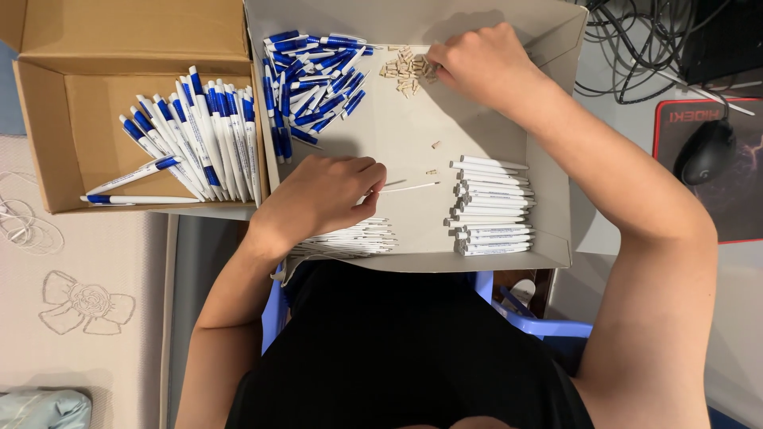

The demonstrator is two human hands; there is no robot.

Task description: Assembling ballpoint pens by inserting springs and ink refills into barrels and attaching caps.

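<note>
Head view: left hand (322,195) pinching thin white refill (407,187) over tray floor (397,135), tip pointing right. Right hand (473,63) reaching into pile of small tan plugs (407,67), fingers curled, picking; whether one is gripped, cannot tell. Advice: be keeping refill level, taking single plug only. Blue caps (314,67) lying left of plugs, white barrels (491,206) stacked right.
</note>
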